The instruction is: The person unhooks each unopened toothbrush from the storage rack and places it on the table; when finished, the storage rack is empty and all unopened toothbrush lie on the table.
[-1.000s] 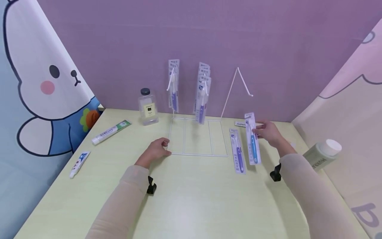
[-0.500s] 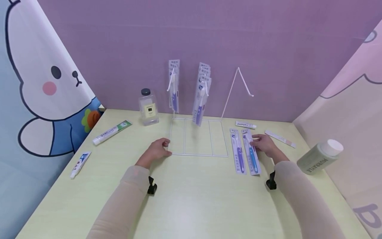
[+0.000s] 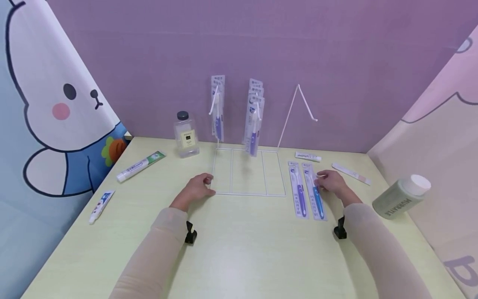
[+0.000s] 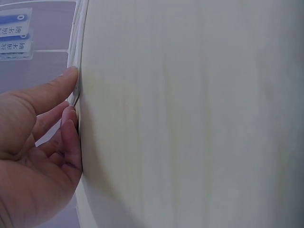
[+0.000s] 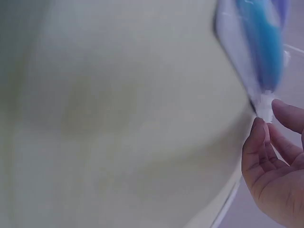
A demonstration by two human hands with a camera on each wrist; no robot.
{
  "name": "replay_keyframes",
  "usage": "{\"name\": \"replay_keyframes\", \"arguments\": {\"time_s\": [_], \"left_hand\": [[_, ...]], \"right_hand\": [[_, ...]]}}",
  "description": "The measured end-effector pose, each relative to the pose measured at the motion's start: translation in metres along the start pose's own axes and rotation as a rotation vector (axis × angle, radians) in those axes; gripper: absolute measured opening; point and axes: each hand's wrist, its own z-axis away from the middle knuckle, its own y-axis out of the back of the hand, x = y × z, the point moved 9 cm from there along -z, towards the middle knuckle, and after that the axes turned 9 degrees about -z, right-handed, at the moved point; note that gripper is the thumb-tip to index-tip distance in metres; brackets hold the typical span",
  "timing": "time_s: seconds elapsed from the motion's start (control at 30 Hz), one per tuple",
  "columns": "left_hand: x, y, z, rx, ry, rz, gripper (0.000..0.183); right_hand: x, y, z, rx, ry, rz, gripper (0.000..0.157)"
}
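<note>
Lowered since earlier, the blue toothbrush (image 3: 318, 201) points away, handle nearest, pinched by the right hand (image 3: 331, 182). Only the left wrist view shows the left hand's (image 4: 28, 175) fingertips pinching the rack (image 3: 242, 194).

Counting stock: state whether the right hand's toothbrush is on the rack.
Off: the blue toothbrush lies on the table beside the rack, right hand at its edge.

Right of centre, a packaged blue toothbrush (image 3: 317, 198) is lying just beside a packaged purple toothbrush (image 3: 300, 195); mid-frame, a white wire rack (image 3: 246, 194) is standing, more packaged brushes (image 3: 254, 131) hanging from it.
</note>
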Motion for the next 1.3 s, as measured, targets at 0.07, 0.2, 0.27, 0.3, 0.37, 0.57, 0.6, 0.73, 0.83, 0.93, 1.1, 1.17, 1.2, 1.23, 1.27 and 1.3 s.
{"name": "replay_keyframes", "arguments": {"time_s": [0.07, 0.2, 0.27, 0.3, 0.37, 0.57, 0.6, 0.73, 0.83, 0.93, 1.1, 1.17, 1.2, 1.23, 1.27, 1.3], "left_hand": [[0.000, -0.001, 0.000, -0.004, -0.002, 0.000, 0.055], [0.000, -0.002, 0.000, -0.007, 0.003, 0.002, 0.055], [0.000, -0.002, 0.000, -0.004, 0.001, 0.003, 0.055], [0.000, -0.002, 0.000, -0.003, 0.000, 0.002, 0.055], [0.000, -0.002, 0.000, -0.004, -0.004, -0.002, 0.055], [0.001, -0.003, 0.000, -0.013, -0.011, -0.004, 0.054], [0.001, -0.003, 0.000, -0.012, -0.011, -0.004, 0.054], [0.002, -0.001, 0.001, -0.004, -0.008, -0.010, 0.053], [0.002, 0.001, 0.001, -0.001, 0.003, -0.015, 0.053], [0.003, 0.001, 0.001, -0.006, 0.017, -0.021, 0.053], [0.003, 0.000, 0.000, -0.011, 0.027, -0.022, 0.053], [0.004, 0.000, 0.000, -0.009, 0.025, -0.021, 0.053], [0.004, 0.001, 0.000, -0.007, 0.026, -0.019, 0.053], [0.004, 0.001, 0.001, -0.006, 0.027, -0.016, 0.053], [0.005, 0.001, 0.001, -0.005, 0.028, -0.015, 0.053], [0.004, 0.002, 0.001, -0.005, 0.029, -0.014, 0.053]], "right_hand": [[-0.008, 0.000, 0.001, -0.003, 0.028, 0.003, 0.046], [-0.036, -0.008, 0.004, -0.006, 0.116, -0.010, 0.044], [-0.056, -0.014, 0.006, 0.002, 0.186, 0.000, 0.042], [-0.067, -0.017, 0.007, 0.015, 0.220, 0.005, 0.040], [-0.090, -0.023, 0.011, 0.035, 0.292, 0.008, 0.036], [-0.159, -0.041, 0.023, 0.108, 0.441, -0.022, 0.031], [-0.171, -0.044, 0.025, 0.120, 0.467, -0.040, 0.032], [-0.211, -0.052, 0.029, 0.181, 0.566, -0.149, 0.033], [-0.236, -0.059, 0.030, 0.207, 0.644, -0.241, 0.035], [-0.254, -0.065, 0.030, 0.217, 0.691, -0.311, 0.038], [-0.268, -0.075, 0.025, 0.216, 0.693, -0.361, 0.039], [-0.271, -0.079, 0.022, 0.214, 0.676, -0.348, 0.038], [-0.272, -0.081, 0.021, 0.215, 0.665, -0.340, 0.038], [-0.272, -0.082, 0.021, 0.216, 0.656, -0.336, 0.037], [-0.273, -0.083, 0.020, 0.218, 0.643, -0.328, 0.037], [-0.273, -0.083, 0.019, 0.222, 0.633, -0.323, 0.036]]}}
